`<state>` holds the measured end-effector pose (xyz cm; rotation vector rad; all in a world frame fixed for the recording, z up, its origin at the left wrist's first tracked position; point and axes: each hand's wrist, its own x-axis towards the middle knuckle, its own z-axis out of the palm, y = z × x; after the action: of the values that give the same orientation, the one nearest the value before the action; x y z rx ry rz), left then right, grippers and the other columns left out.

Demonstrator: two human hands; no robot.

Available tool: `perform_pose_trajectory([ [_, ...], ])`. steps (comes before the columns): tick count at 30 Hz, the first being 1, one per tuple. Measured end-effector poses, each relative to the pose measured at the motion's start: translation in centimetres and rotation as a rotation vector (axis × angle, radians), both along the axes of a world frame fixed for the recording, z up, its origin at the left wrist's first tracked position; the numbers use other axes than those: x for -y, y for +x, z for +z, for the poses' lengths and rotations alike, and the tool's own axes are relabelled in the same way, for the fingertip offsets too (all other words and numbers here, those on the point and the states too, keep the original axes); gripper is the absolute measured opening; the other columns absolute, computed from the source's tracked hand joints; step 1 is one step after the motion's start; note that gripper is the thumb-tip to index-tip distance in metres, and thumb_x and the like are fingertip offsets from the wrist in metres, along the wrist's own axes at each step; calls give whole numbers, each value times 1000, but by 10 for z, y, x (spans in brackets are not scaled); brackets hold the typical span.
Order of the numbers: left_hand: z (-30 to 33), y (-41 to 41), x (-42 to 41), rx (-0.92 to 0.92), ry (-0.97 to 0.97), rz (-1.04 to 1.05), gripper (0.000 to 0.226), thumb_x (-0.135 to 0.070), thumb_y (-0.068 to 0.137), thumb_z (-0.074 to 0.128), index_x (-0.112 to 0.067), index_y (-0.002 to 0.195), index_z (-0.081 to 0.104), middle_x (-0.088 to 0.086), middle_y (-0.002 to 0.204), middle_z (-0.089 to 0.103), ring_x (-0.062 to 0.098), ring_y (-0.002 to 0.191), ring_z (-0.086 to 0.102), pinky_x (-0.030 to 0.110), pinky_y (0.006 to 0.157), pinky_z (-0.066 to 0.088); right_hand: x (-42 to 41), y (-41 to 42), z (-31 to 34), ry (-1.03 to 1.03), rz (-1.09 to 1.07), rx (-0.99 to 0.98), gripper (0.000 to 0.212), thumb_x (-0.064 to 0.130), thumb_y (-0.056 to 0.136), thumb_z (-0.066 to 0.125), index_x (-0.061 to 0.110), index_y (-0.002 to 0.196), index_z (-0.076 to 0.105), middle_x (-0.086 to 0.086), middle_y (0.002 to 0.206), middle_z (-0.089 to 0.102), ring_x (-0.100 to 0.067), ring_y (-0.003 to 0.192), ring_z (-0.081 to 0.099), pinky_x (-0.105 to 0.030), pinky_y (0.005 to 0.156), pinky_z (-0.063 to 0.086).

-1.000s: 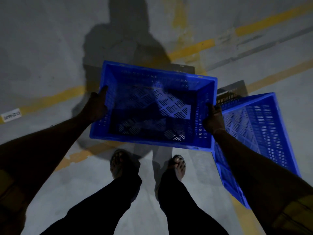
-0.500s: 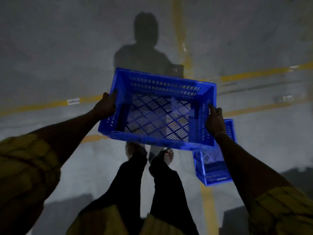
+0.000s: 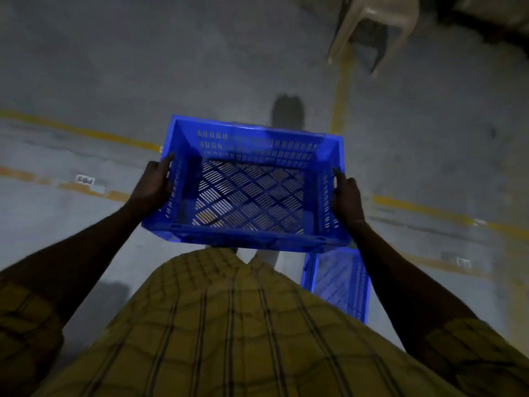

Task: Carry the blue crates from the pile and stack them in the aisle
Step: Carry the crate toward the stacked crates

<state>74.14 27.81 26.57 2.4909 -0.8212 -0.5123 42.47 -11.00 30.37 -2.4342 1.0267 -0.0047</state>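
Second crate (image 3: pixel 339 283) now lower behind right arm, both hands' grip, left hand (image 3: pixel 153 187), right hand (image 3: pixel 346 197), clamped on blue crate (image 3: pixel 246 190)

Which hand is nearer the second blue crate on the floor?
Right. The right hand grips the carried crate just above the floor crate; the left hand holds the opposite side, farther off.

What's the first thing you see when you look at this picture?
A bright blue crate in the middle, empty, held up over the grey floor by the left hand and right hand, one on each side. Another blue crate peeks out below it on the right, and a pale plastic chair stands at the top.
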Motion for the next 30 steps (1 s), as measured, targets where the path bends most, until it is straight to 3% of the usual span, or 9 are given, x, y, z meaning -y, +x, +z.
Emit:
perform_pose_trajectory([
  [4, 16, -38, -56, 13, -53, 133, 70, -11, 91, 55, -13, 156, 30, 32, 105, 53, 47, 93, 56, 47, 80, 46, -3, 31, 9, -11, 194, 55, 68, -4, 81, 51, 9, 147, 39, -29, 110, 50, -42, 85, 55, -36, 70, 40],
  [8, 28, -73, -100, 38, -75, 296, 68, -22, 89, 46, -11, 155, 32, 34, 124, 53, 51, 108, 56, 54, 91, 49, -16, 71, 19, -13, 331, 67, 71, -3, 80, 54, 9, 148, 38, -28, 107, 49, -44, 85, 55, -43, 77, 44],
  [13, 30, -104, -152, 99, -103, 495, 70, 4, 87, 57, -8, 153, 38, 30, 136, 51, 48, 116, 57, 50, 100, 47, -51, 126, 31, -31, 467, 101, 66, -7, 83, 49, 8, 146, 41, -29, 107, 49, -46, 86, 54, -39, 76, 39],
  [17, 29, -115, -197, 76, -135, 599, 73, 2, 85, 56, -12, 154, 36, 26, 136, 49, 44, 107, 61, 46, 95, 49, -84, 175, 32, -77, 604, 110, 63, -7, 79, 47, 1, 141, 46, -32, 95, 51, -47, 82, 54, -39, 75, 33],
  [21, 31, -116, -250, 71, -143, 652, 79, -11, 84, 58, -16, 158, 30, 21, 137, 47, 37, 106, 63, 41, 93, 50, -137, 224, 39, -126, 695, 121, 53, 4, 80, 42, 2, 130, 58, -34, 98, 54, -48, 79, 57, -42, 73, 40],
  [24, 27, -105, -282, 83, -130, 715, 77, -14, 81, 53, -12, 156, 33, 24, 133, 50, 40, 107, 60, 38, 92, 47, -171, 262, 37, -95, 713, 116, 49, -6, 83, 49, 4, 131, 58, -33, 105, 51, -49, 83, 58, -45, 77, 45],
  [27, 22, -82, -326, 81, -108, 759, 77, -16, 80, 48, -11, 155, 35, 24, 137, 49, 39, 108, 60, 36, 93, 47, -216, 310, 34, -63, 774, 125, 50, -9, 84, 50, 4, 131, 57, -31, 107, 50, -47, 87, 58, -39, 80, 41],
  [30, 20, -59, -369, 90, -107, 822, 74, -20, 81, 47, -10, 154, 38, 23, 141, 47, 39, 111, 61, 35, 95, 46, -268, 363, 37, -82, 792, 126, 43, 3, 92, 40, 2, 131, 57, -32, 105, 52, -46, 90, 57, -38, 84, 38],
])
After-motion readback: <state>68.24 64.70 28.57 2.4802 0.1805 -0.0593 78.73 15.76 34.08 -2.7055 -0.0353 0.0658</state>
